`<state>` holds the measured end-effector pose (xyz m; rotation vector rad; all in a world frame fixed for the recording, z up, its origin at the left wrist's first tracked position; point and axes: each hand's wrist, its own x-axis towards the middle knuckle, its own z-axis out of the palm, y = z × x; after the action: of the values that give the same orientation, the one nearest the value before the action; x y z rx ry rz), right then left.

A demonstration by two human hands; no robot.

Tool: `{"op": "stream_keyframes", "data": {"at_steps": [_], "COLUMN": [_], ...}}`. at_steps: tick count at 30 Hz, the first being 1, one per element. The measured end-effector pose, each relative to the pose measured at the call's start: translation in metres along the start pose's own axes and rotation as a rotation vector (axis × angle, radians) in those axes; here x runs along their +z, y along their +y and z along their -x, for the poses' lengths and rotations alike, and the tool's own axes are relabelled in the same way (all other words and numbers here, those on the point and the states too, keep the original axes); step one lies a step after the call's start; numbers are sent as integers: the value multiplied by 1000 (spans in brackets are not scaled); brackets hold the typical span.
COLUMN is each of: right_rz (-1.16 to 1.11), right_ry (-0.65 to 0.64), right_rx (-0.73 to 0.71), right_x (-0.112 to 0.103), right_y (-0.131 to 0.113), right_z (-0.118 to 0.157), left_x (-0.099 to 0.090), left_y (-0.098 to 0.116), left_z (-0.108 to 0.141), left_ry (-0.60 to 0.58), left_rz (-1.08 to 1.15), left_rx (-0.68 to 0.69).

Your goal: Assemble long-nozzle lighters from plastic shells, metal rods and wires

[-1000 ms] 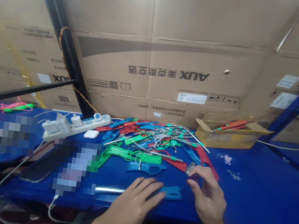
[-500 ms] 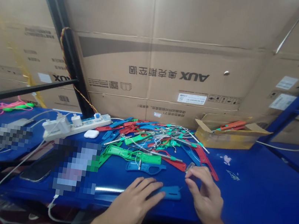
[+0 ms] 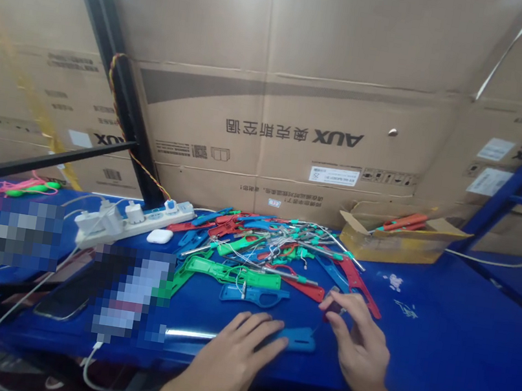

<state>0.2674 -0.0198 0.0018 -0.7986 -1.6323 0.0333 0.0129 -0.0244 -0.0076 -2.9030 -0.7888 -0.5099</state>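
My left hand (image 3: 237, 352) lies over a blue stick lighter (image 3: 301, 339), its fingers curled on the handle and pressing it to the table. The lighter's metal tube (image 3: 188, 334) points left. To the right, my right hand (image 3: 359, 341) is raised in a pinch, with a small dark reddish part (image 3: 333, 309) between thumb and fingertips; its kind is too small to make out. Just beyond my hands lie a blue lighter half-shell (image 3: 253, 295), a green shell (image 3: 230, 272) and a heap of lighter parts (image 3: 283, 241) in red, blue and green with metal tubes and thin wires.
A yellow-taped carton (image 3: 395, 245) with orange and green pieces stands at the back right. To the left are a white power strip (image 3: 139, 223), a white earbud case (image 3: 159, 236), a black phone (image 3: 80, 286) and cables. Cardboard (image 3: 266, 98) walls the back.
My right hand's fingers have shifted slightly, and a dark reddish part now shows in the pinch, where a clear piece showed before. My left hand keeps its place on the blue lighter.
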Motion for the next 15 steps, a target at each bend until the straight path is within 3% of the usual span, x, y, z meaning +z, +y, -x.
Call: {"op": "stream_keyframes", "data": {"at_steps": [7, 15], "right_rz": [29, -21], "right_ry": [-55, -9], "right_rx": [-24, 8], "right_x": [0, 0], "right_y": [-6, -5], "right_z": [1, 0], "left_x": [-1, 2], "left_y": [0, 0], "left_z": [0, -1], "left_ry": [-9, -9], "left_rz": [2, -2], "left_rx": [2, -3]}}
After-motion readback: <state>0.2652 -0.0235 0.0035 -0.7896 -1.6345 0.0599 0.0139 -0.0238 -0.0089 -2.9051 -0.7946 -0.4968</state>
